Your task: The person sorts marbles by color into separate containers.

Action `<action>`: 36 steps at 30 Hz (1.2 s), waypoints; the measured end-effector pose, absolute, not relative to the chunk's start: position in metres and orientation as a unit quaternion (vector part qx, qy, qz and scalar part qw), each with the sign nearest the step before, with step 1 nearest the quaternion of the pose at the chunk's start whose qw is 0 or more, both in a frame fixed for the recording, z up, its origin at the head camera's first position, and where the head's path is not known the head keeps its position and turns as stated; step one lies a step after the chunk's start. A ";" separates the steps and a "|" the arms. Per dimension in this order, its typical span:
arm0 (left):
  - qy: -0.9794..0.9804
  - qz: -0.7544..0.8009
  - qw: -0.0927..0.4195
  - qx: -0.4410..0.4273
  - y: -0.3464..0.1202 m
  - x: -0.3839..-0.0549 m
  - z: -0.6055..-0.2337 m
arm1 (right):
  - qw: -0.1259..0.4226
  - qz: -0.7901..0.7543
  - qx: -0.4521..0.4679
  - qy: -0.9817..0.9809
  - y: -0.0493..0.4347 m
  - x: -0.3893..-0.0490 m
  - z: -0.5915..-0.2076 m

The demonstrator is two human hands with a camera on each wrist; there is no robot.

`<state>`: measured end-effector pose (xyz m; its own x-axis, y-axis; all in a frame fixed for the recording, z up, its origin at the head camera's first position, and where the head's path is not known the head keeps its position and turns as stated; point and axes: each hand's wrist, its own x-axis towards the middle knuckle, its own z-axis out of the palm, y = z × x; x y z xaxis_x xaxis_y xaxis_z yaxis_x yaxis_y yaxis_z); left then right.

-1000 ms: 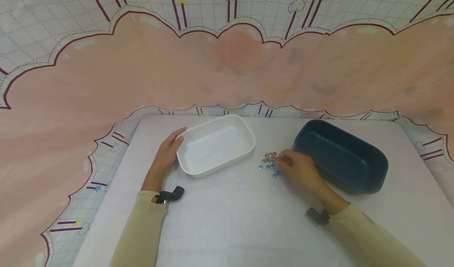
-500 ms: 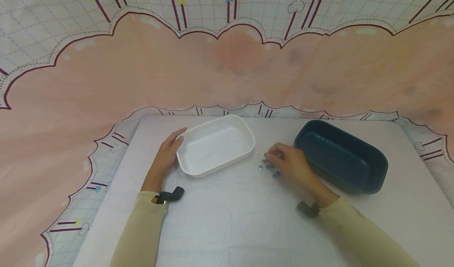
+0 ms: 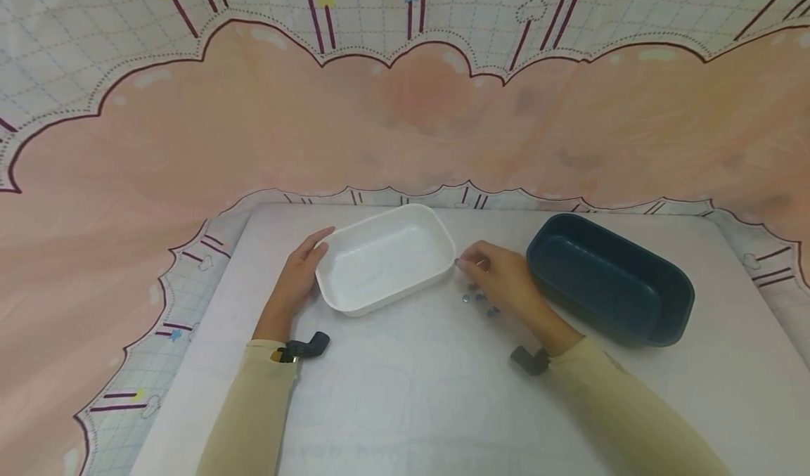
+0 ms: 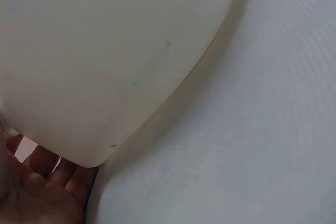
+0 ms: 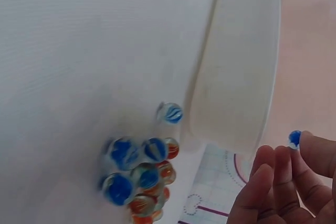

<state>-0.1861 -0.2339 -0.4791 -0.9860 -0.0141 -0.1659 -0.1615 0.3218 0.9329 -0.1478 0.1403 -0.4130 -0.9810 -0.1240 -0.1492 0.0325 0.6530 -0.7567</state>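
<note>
The left hand (image 3: 294, 272) held the left end of the tray (image 3: 382, 258), thumb at the rim and fingers along the outside of the wall; the tray stood upright near the far edge of the worktop (image 3: 392, 384), left of its middle. The right hand (image 3: 500, 279) pinched a blue marble (image 5: 294, 139) between thumb and fingertip, just beside the tray's near right corner; its other fingers were bent. Under that hand lay the loose marbles (image 5: 148, 176), clear glass with blue or orange swirls, bunched on the worktop between the tray and the tub (image 3: 610, 279); a striped marble (image 5: 172, 113) lay slightly apart, on the side towards the tray; the head view hid part of the bunch behind the right hand. The dark blue tub stood towards the worktop's far right corner, slanting; beyond the far edge hung a peach curtain (image 3: 304, 131); both arms wore pale sleeves (image 3: 253, 406).
</note>
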 end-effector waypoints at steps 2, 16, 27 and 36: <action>0.811 0.579 0.064 -0.053 -0.234 -0.186 -0.480 | 0.088 -0.417 -0.028 0.904 0.137 -0.149 -0.411; 0.805 0.587 0.065 -0.049 -0.233 -0.184 -0.476 | 0.045 -0.428 -0.077 0.899 0.117 -0.160 -0.402; 0.811 0.580 0.064 -0.048 -0.233 -0.184 -0.476 | 0.045 -0.427 -0.095 0.898 0.103 -0.168 -0.394; 0.816 0.572 0.057 -0.051 -0.233 -0.184 -0.478 | 0.029 -0.420 -0.145 0.896 0.090 -0.175 -0.388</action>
<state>-0.1842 -0.2333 -0.4780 -0.9882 -0.0178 -0.1518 -0.1488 0.3395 0.9288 -0.1754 0.0902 -0.3877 -0.9565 -0.2831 0.0698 -0.2348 0.6059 -0.7601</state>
